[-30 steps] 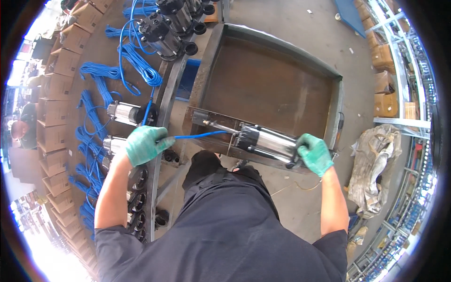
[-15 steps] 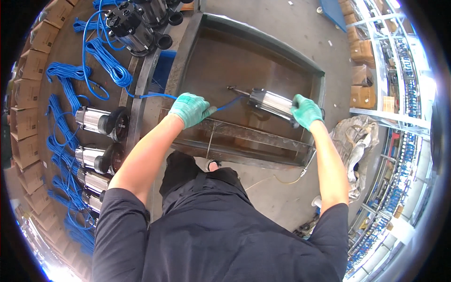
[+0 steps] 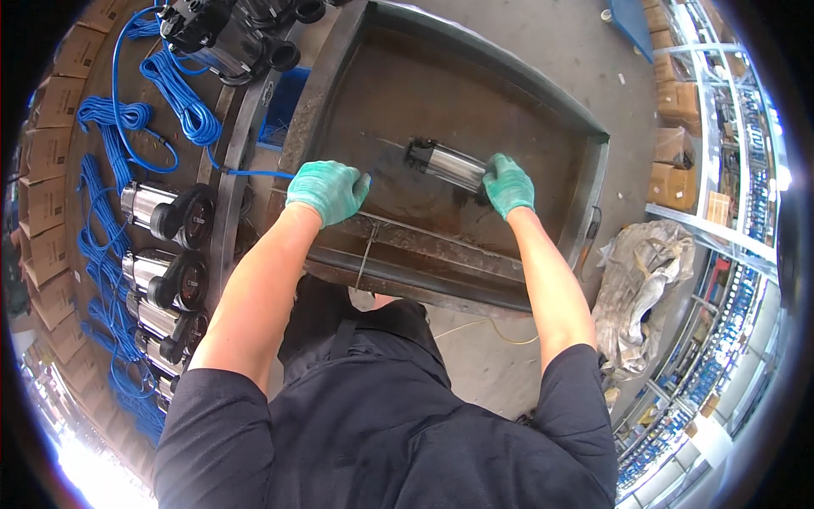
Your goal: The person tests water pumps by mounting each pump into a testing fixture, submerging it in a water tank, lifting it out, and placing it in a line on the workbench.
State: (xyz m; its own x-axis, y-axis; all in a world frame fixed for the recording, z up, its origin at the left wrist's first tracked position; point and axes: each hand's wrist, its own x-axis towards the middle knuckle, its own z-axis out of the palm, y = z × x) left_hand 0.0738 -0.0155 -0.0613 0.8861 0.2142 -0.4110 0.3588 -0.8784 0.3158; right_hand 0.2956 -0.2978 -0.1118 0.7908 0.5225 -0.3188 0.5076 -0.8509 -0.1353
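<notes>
My right hand [image 3: 509, 185], in a green glove, is closed on the near end of a steel-bodied submersible pump [image 3: 458, 167]. The pump lies tilted inside a wide dark metal tank [image 3: 585, 199] with brown water in it. Its black end points left, and the surface around that end looks disturbed. My left hand [image 3: 329, 193], also gloved, is closed around a blue cable [image 3: 259, 173] over the tank's left side. The cable runs left from the fist toward a coiled bundle; its stretch toward the pump is hardly visible.
Several pumps [image 3: 153, 208] with blue cable coils [image 3: 102, 229] line the left side, more black-topped pumps [image 3: 216, 42] stand at the upper left. Cardboard boxes [image 3: 51, 153] stack along the far left. A crumpled sack [image 3: 640, 288] lies right of the tank, near shelving [image 3: 712, 229].
The pump and my right hand have moved left and seem lower in the tank. My left hand keeps hold of the cable. The whole view has shifted slightly.
</notes>
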